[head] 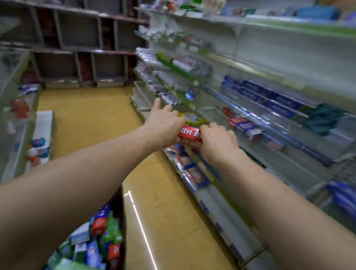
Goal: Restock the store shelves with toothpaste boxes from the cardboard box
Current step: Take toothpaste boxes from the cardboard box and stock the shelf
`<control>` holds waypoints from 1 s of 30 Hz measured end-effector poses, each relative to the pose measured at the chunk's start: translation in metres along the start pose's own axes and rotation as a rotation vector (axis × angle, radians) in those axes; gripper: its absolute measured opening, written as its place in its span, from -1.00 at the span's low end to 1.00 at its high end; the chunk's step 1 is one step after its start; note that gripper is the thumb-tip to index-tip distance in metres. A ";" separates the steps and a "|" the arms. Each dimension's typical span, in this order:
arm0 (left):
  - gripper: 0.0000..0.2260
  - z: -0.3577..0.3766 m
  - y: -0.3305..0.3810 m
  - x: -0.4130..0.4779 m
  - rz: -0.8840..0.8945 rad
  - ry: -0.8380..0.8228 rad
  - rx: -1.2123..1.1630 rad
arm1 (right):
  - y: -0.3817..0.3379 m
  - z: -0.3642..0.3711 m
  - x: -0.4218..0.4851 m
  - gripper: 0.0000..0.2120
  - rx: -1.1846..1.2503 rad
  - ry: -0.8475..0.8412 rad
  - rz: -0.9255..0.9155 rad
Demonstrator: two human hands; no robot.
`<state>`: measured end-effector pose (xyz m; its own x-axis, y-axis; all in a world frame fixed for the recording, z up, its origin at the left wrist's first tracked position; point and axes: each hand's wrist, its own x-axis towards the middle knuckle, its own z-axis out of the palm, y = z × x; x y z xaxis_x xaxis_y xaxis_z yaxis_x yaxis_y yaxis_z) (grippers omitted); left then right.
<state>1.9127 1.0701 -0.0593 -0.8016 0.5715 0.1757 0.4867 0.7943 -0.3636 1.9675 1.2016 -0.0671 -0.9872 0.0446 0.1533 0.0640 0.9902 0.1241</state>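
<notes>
A red toothpaste box (190,134) with white lettering is held out in front of the right-hand shelves (282,132). My left hand (163,122) grips its left end, one finger sticking out straight. My right hand (217,142) grips its right end with curled fingers. Below my left forearm stands the cardboard box (92,249), full of green, blue and red toothpaste boxes. Red and white toothpaste boxes (243,125) lie on the shelf just beyond my hands.
Blue toothpaste boxes (271,98) fill the shelf above, and more boxes (191,169) line the lowest shelf. A second shelf unit (20,118) with bottles stands at the left. Dark cubbyholes (73,31) close the aisle's far end. The yellow floor (163,221) runs between the units.
</notes>
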 end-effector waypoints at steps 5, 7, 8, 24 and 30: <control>-0.64 -0.063 0.079 0.029 0.102 0.108 -0.019 | 0.095 -0.033 -0.045 -0.65 -0.037 0.054 0.123; -0.64 -0.089 0.111 0.037 0.133 0.154 -0.035 | 0.131 -0.047 -0.067 -0.65 -0.062 0.073 0.167; -0.63 -0.101 0.126 0.040 0.148 0.176 -0.038 | 0.147 -0.054 -0.077 -0.66 -0.076 0.083 0.185; -0.63 -0.263 0.361 0.062 0.449 0.452 -0.148 | 0.364 -0.119 -0.247 -0.69 -0.212 0.178 0.542; -0.61 -0.293 0.413 0.080 0.554 0.500 -0.180 | 0.414 -0.128 -0.276 -0.72 -0.226 0.167 0.627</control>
<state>2.1513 1.5038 0.0724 -0.1923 0.8873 0.4192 0.8550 0.3612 -0.3723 2.2854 1.5818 0.0675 -0.7188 0.5614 0.4101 0.6629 0.7311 0.1612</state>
